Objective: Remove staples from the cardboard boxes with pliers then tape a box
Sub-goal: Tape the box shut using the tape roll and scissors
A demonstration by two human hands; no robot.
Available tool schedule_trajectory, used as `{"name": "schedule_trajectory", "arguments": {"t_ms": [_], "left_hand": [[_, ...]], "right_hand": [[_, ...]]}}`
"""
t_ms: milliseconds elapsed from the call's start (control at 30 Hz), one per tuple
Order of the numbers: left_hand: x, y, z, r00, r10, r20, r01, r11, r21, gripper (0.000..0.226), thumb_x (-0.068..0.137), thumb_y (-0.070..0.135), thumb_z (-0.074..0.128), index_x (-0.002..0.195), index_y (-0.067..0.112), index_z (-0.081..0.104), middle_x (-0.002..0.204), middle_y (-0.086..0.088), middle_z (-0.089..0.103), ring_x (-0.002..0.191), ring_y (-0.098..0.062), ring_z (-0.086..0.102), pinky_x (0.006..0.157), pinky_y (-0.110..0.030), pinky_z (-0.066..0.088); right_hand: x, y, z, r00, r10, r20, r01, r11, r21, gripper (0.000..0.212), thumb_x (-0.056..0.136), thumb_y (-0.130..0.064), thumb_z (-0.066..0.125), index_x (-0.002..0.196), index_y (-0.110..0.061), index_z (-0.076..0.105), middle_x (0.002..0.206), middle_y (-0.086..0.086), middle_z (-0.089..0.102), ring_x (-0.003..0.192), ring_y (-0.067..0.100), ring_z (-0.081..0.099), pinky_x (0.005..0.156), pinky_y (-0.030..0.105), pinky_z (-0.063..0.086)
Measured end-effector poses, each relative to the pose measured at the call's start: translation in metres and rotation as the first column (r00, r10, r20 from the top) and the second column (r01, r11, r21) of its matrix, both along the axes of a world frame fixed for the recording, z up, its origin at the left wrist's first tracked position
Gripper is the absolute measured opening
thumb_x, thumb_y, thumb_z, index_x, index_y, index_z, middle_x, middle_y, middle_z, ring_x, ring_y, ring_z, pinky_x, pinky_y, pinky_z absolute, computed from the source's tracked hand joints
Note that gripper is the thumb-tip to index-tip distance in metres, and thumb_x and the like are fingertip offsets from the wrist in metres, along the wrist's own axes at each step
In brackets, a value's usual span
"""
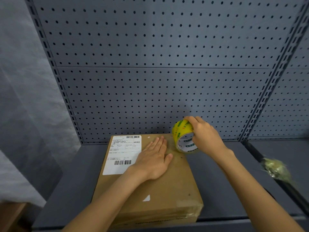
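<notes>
1. Left hand flat, fingers straight, pressing on box top, beside label.
2. Right hand gripping yellow tape roll at box's far right corner.
3. Box lying on grey shelf.

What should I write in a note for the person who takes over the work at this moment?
Left hand: flat, fingers straight, pressing on top of the cardboard box beside its shipping label.
Right hand: grips the yellow tape roll, held at the far right corner of the box top.
The box lies closed on the dark shelf. A crumpled wad of used tape sits at the right on the shelf divider.
No pliers in view, and no staples can be made out on the box top.
Done: box closed and held down, tape roll brought to it.
Left: run the tape over the box and cut it.
</notes>
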State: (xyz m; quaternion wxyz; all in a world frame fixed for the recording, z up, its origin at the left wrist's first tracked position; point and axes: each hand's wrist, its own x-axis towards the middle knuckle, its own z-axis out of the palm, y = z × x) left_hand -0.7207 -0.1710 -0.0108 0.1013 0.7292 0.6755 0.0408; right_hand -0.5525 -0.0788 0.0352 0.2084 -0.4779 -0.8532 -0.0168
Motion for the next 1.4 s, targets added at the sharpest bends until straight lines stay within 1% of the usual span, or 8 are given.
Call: {"name": "schedule_trajectory", "arguments": {"t_ms": [300,400,467,633,800,1133,1267,1400], "left_hand": [[-0.006,0.000,0.015,0.999,-0.019,0.044,0.023,0.994,-0.102,0.060,0.100,0.046,0.018,0.150,0.017,0.002,0.158,0.002,-0.006,0.144,-0.012,-0.005,0.116,-0.030,0.001],[-0.019,0.014,0.034,0.980,0.037,0.196,-0.022,0.996,-0.081,0.042,0.099,0.040,0.034,0.131,0.019,0.051,0.146,0.004,0.040,0.124,-0.017,0.046,0.105,-0.035,0.034],[-0.026,0.028,0.043,0.927,0.081,0.366,-0.092,0.996,0.012,0.030,0.097,0.034,0.044,0.113,0.020,0.066,0.125,0.004,0.061,0.103,-0.013,0.059,0.094,-0.032,0.044],[-0.031,0.062,0.048,0.697,0.036,0.716,-0.001,0.999,-0.050,0.024,0.092,0.034,0.057,0.107,0.021,0.070,0.109,0.006,0.068,0.102,-0.007,0.061,0.097,-0.031,0.048],[-0.029,0.075,0.044,0.490,0.019,0.872,0.172,0.978,-0.118,0.033,0.085,0.037,0.060,0.104,0.012,0.070,0.103,-0.004,0.071,0.100,-0.016,0.065,0.091,-0.029,0.051],[-0.024,0.083,0.027,0.415,-0.077,0.906,0.177,0.984,0.003,0.033,0.088,0.040,0.057,0.098,0.013,0.071,0.098,-0.002,0.072,0.097,-0.015,0.065,0.087,-0.027,0.051],[-0.023,0.084,0.027,0.396,-0.089,0.914,0.157,0.987,0.028,0.030,0.089,0.037,0.057,0.096,0.012,0.071,0.092,-0.002,0.071,0.089,-0.012,0.065,0.079,-0.024,0.052],[-0.025,0.085,0.026,0.371,-0.072,0.926,0.158,0.987,0.013,0.028,0.088,0.037,0.058,0.096,0.014,0.072,0.092,0.001,0.071,0.088,-0.009,0.065,0.076,-0.023,0.051]], "right_hand": [[-0.003,-0.002,-0.005,1.000,0.009,-0.022,-0.010,0.999,-0.051,0.062,0.082,0.011,0.044,0.137,-0.018,0.040,0.121,0.009,0.052,0.100,0.032,0.056,0.067,0.036,0.044],[-0.005,-0.003,-0.004,1.000,-0.001,-0.019,0.000,0.998,-0.055,0.063,0.082,0.012,0.042,0.137,-0.018,0.040,0.122,0.010,0.051,0.101,0.034,0.055,0.066,0.035,0.040],[-0.006,-0.004,-0.004,1.000,-0.005,-0.024,0.004,0.998,-0.063,0.063,0.081,0.012,0.042,0.136,-0.018,0.040,0.122,0.010,0.051,0.100,0.035,0.055,0.065,0.035,0.038],[-0.009,-0.009,0.000,0.999,-0.015,-0.031,0.013,0.998,-0.064,0.061,0.081,0.012,0.043,0.135,-0.018,0.040,0.121,0.009,0.051,0.098,0.034,0.055,0.066,0.035,0.039],[-0.006,-0.008,0.000,0.998,-0.018,-0.054,0.014,0.996,-0.084,0.062,0.080,0.013,0.042,0.135,-0.016,0.041,0.122,0.010,0.051,0.096,0.034,0.055,0.064,0.034,0.037],[-0.003,-0.002,-0.002,0.996,-0.035,-0.078,0.028,0.996,-0.080,0.065,0.078,0.015,0.041,0.135,-0.017,0.043,0.120,0.009,0.053,0.094,0.034,0.055,0.062,0.034,0.038],[-0.001,0.001,0.000,0.990,-0.008,-0.142,-0.010,0.992,-0.128,0.062,0.079,0.013,0.043,0.133,-0.017,0.044,0.120,0.010,0.054,0.098,0.033,0.055,0.073,0.042,0.048],[-0.001,-0.002,0.006,0.976,-0.023,-0.217,-0.033,0.966,-0.255,0.060,0.086,0.005,0.050,0.140,-0.016,0.035,0.128,0.009,0.051,0.109,0.027,0.051,0.079,0.028,0.038]]}}
